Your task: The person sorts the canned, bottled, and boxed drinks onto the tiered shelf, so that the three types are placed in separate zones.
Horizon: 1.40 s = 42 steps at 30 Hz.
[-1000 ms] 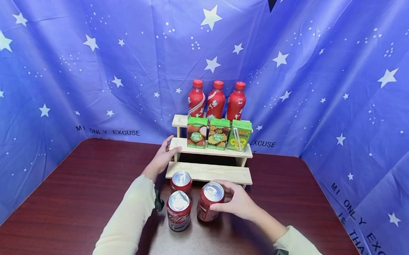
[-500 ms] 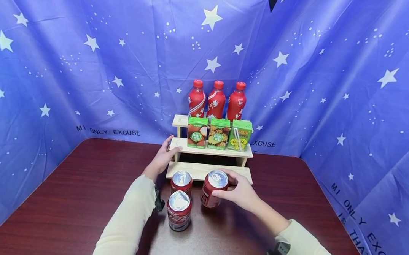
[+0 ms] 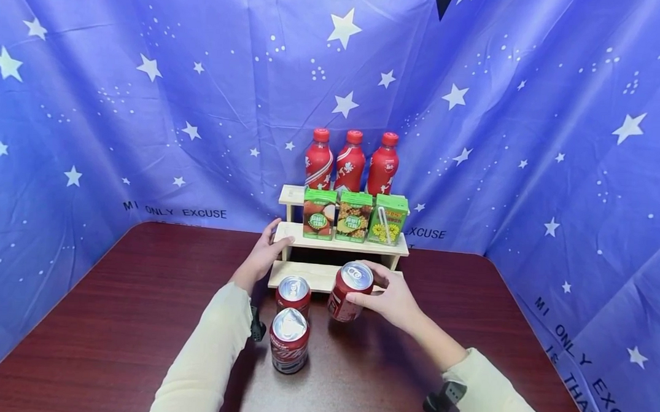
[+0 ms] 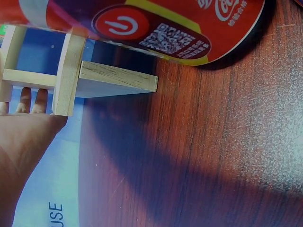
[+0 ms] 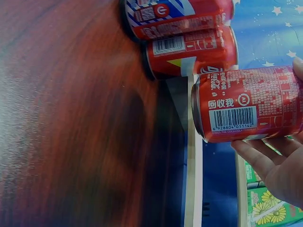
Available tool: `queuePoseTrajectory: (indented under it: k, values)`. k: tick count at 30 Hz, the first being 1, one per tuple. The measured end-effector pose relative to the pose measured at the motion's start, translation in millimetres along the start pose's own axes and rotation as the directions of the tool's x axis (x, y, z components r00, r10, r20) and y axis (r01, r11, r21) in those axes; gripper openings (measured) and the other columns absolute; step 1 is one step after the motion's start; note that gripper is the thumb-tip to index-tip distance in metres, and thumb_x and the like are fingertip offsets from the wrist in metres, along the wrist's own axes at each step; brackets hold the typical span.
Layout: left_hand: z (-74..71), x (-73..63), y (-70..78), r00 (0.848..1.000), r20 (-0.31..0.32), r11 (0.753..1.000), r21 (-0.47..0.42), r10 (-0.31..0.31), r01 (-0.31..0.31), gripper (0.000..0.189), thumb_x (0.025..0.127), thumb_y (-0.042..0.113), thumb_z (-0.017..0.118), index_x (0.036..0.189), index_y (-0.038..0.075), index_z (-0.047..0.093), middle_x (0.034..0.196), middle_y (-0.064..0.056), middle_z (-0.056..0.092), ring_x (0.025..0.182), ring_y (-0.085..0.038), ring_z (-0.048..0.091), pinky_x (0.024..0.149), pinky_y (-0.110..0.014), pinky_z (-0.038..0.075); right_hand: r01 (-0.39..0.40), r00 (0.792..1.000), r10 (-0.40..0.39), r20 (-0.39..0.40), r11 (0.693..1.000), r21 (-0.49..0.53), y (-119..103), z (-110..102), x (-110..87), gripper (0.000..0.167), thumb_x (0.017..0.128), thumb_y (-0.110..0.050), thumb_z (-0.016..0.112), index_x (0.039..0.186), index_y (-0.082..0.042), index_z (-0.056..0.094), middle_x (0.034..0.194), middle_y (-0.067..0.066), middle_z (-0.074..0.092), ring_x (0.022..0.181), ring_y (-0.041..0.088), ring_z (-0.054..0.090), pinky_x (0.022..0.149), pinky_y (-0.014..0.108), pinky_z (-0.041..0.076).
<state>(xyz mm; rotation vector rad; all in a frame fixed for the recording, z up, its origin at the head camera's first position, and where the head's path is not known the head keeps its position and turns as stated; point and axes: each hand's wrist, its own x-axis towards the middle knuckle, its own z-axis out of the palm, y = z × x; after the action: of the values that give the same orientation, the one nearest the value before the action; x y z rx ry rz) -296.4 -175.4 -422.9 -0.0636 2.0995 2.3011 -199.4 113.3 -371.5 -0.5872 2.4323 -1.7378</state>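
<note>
My right hand (image 3: 394, 302) holds a red Coca-Cola can (image 3: 344, 300) around its side, upright and raised off the table, just in front of the lowest step of a three-step wooden stand (image 3: 310, 276). In the right wrist view, the base and barcode of the held can (image 5: 251, 104) show. My left hand (image 3: 261, 255) grips the left end of the middle step, its thumb on top; some fingers show past the wood in the left wrist view. Two more Coca-Cola cans stand on the table, one (image 3: 292, 304) close to the stand, the other (image 3: 288, 350) nearer me.
Three red bottles (image 3: 350, 164) line the top step. On the middle step stand three green-topped drink cartons (image 3: 353, 218). The dark red-brown table (image 3: 154, 309) ends at a blue star-printed curtain (image 3: 229, 103) behind and on both sides.
My right hand has raised the can off the table and moved it forward and slightly right, toward the lowest step. The left hand and the two standing cans keep their places.
</note>
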Motion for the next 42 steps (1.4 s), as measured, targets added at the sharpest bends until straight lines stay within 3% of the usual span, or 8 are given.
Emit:
queuePoseTrajectory:
  k: [9, 18, 23, 30, 35, 42]
  values:
    - [0.1, 0.9, -1.8, 1.000, 0.009, 1.000, 0.009, 0.002, -0.002, 0.072, 0.093, 0.010, 0.055, 0.151, 0.018, 0.013, 0.147, -0.019, 0.032, 0.127, -0.029, 0.039, 0.111, -0.041, 0.028, -0.041, 0.998, 0.039, -0.052, 0.998, -0.043, -2.4, -5.5, 13.4, 0.066, 0.073, -0.021, 0.081, 0.131, -0.010, 0.052, 0.120, 0.014, 0.061, 0.108, 0.026, 0.060, 0.076, 0.026, 0.054]
    - [-0.9, -0.7, -0.7, 1.000, 0.007, 0.999, 0.035, 0.005, -0.005, 0.071, 0.094, 0.012, 0.054, 0.151, 0.018, 0.012, 0.149, -0.019, 0.030, 0.129, -0.029, 0.038, 0.111, -0.042, 0.028, -0.108, 0.991, 0.099, -0.096, 0.989, -0.098, -7.7, -3.4, 25.3, 0.077, 0.071, -0.029, 0.081, 0.137, -0.011, 0.047, 0.128, 0.012, 0.058, 0.119, 0.028, 0.054, 0.091, 0.040, 0.050]
    - [-0.9, -0.8, -2.2, 1.000, 0.009, 1.000, 0.021, 0.010, -0.010, 0.071, 0.094, 0.010, 0.054, 0.151, 0.017, 0.013, 0.149, -0.017, 0.029, 0.129, -0.028, 0.038, 0.111, -0.041, 0.029, -0.112, 0.990, 0.102, -0.099, 0.989, -0.099, -9.6, 0.4, 30.3, 0.077, 0.071, -0.033, 0.081, 0.136, -0.013, 0.047, 0.127, 0.009, 0.059, 0.118, 0.025, 0.055, 0.094, 0.042, 0.048]
    - [3.4, -15.2, 18.6, 0.999, 0.040, 1.000, 0.009, -0.019, 0.018, 0.073, 0.093, 0.009, 0.054, 0.151, 0.013, 0.011, 0.150, -0.021, 0.026, 0.132, -0.031, 0.035, 0.113, -0.042, 0.025, -0.102, 0.989, 0.085, -0.119, 0.984, -0.145, -11.6, 5.8, 37.8, 0.071, 0.069, -0.039, 0.082, 0.131, -0.020, 0.052, 0.122, 0.004, 0.063, 0.115, 0.020, 0.057, 0.097, 0.044, 0.044]
    - [3.6, -16.1, 19.4, 0.999, 0.040, 1.000, 0.008, -0.022, 0.022, 0.073, 0.093, 0.009, 0.055, 0.151, 0.014, 0.011, 0.150, -0.021, 0.026, 0.131, -0.030, 0.034, 0.113, -0.042, 0.025, -0.076, 0.993, 0.068, -0.093, 0.994, -0.083, -10.5, 10.3, 42.2, 0.070, 0.070, -0.034, 0.082, 0.131, -0.018, 0.052, 0.120, 0.005, 0.064, 0.113, 0.021, 0.057, 0.096, 0.043, 0.045]
    - [2.8, -11.1, 14.0, 0.999, 0.031, 1.000, -0.003, -0.017, 0.017, 0.073, 0.092, 0.009, 0.055, 0.151, 0.014, 0.012, 0.150, -0.021, 0.027, 0.131, -0.031, 0.035, 0.113, -0.042, 0.025, -0.058, 0.994, 0.050, -0.093, 0.994, -0.090, -9.5, 17.2, 48.3, 0.070, 0.069, -0.035, 0.083, 0.130, -0.018, 0.053, 0.119, 0.005, 0.065, 0.111, 0.021, 0.058, 0.096, 0.042, 0.045]
